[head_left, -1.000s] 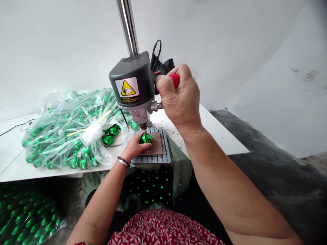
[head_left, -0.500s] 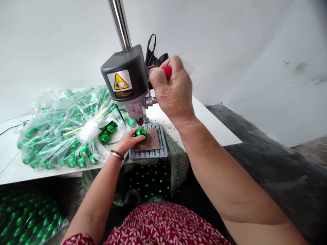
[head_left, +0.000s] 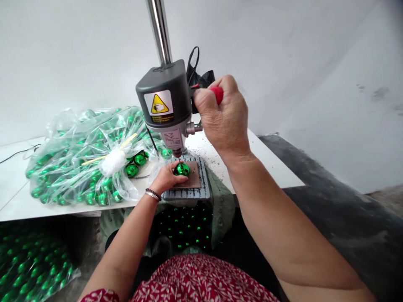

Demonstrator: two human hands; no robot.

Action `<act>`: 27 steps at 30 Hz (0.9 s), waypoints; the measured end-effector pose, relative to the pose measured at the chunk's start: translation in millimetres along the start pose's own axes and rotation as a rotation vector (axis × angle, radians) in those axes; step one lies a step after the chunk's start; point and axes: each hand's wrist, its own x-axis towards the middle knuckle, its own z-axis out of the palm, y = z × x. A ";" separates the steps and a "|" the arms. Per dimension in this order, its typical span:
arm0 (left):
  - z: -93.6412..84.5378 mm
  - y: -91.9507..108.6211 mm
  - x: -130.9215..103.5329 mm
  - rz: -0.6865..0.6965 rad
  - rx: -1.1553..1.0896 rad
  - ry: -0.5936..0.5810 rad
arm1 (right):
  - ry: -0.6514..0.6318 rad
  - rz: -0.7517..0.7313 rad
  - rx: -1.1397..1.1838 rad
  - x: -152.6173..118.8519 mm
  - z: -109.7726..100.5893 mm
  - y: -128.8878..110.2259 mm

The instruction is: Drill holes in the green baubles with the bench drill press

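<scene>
My left hand (head_left: 166, 178) grips a shiny green ball (head_left: 182, 169) between thumb and fingers, on a brown board (head_left: 194, 180). The board lies on the slotted grey base plate (head_left: 204, 178) of a drill press (head_left: 163, 96). Right above the ball is the drill bit; I cannot tell whether its tip touches the ball. My right hand (head_left: 225, 117), a closed fist, wraps round the red-knobbed handle (head_left: 217, 95) on the right of the press head.
A clear plastic bag (head_left: 115, 161) full of green balls fills the table's left side, with loose balls (head_left: 140, 158) beside it. Below the table hangs an open green sack (head_left: 223, 222) of balls; another bag (head_left: 34, 260) stands lower left. Dark shavings lie round the base.
The camera view has shifted, moving everything slightly right. The ball has turned in my left hand, its dark patch no longer facing up. My right hand keeps its hold on the handle.
</scene>
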 end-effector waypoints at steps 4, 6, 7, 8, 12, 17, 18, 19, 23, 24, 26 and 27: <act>1.9 -3.2 -0.6 0.000 -0.044 0.023 | 0.008 -0.013 -0.040 -4.3 -2.0 1.7; 2.6 -4.3 -0.8 0.003 -0.056 0.020 | 0.002 -0.001 -0.088 -10.8 -5.4 0.1; 2.9 -5.1 -0.7 0.007 -0.059 0.023 | 0.002 0.001 -0.107 -15.1 -7.5 -0.6; 3.2 -6.1 -0.5 0.012 -0.057 0.025 | 0.005 0.001 -0.124 -19.8 -9.8 -1.1; 3.9 -11.2 1.0 0.042 -0.043 0.017 | -0.006 -0.035 -0.170 -36.3 -18.2 0.2; 5.2 -12.9 0.7 0.051 -0.066 0.013 | -0.020 -0.131 -0.236 -43.8 -21.7 5.7; 5.4 -12.4 0.2 0.046 -0.071 0.013 | -0.017 -0.157 -0.244 -44.6 -21.6 6.9; 5.4 -11.6 -0.2 0.043 -0.072 0.013 | -0.010 -0.188 -0.248 -45.7 -21.4 8.1; 4.2 -8.8 -1.8 0.053 -0.039 0.005 | 0.051 -0.322 -0.267 -53.9 -20.2 12.7; 3.8 -8.1 -2.1 0.054 -0.036 -0.001 | 0.068 -0.345 -0.272 -56.8 -19.8 13.9; 3.1 -6.9 -2.5 0.051 -0.047 -0.009 | 0.094 -0.371 -0.279 -63.1 -18.5 16.4; 2.9 -6.3 -2.7 0.047 -0.054 -0.011 | 0.105 -0.375 -0.279 -66.2 -17.7 17.7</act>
